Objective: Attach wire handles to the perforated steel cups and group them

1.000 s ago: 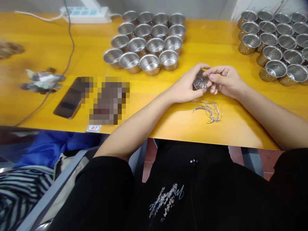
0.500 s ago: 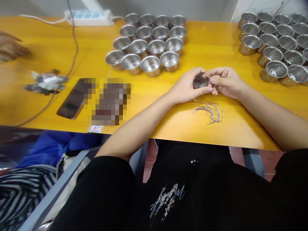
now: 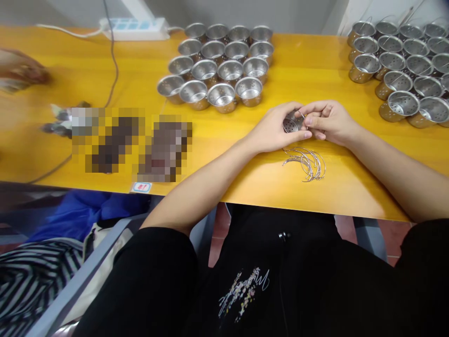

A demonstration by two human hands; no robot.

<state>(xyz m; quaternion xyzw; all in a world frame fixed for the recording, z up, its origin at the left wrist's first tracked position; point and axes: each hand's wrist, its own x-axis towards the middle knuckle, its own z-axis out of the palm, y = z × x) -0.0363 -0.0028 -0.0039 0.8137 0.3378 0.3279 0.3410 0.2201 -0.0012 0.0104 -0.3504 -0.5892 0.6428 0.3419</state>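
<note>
My left hand (image 3: 275, 127) is wrapped round a perforated metal cup (image 3: 292, 122), its opening facing up and toward me. My right hand (image 3: 328, 119) pinches a thin wire handle (image 3: 303, 115) at the cup's right rim, with thumb and index finger together. The two hands are close together over the table. Just in front of them lies a loose bunch of curved metal wires (image 3: 310, 164). Fingers partly hide the cup's outer wall and the wire's end.
Rows of metal cups (image 3: 222, 96) stand behind and left; cups with wire handles (image 3: 403, 104) stand at right. A power strip (image 3: 135, 29), a cable (image 3: 114, 61), blurred dark items (image 3: 164, 150) and another person's hand (image 3: 30, 70) are on the left of the yellow table (image 3: 245, 182).
The view has shifted slightly. My right fingers have moved a little at the cup's rim, with the wire still between them. The other person's hand at left has moved slightly right.
</note>
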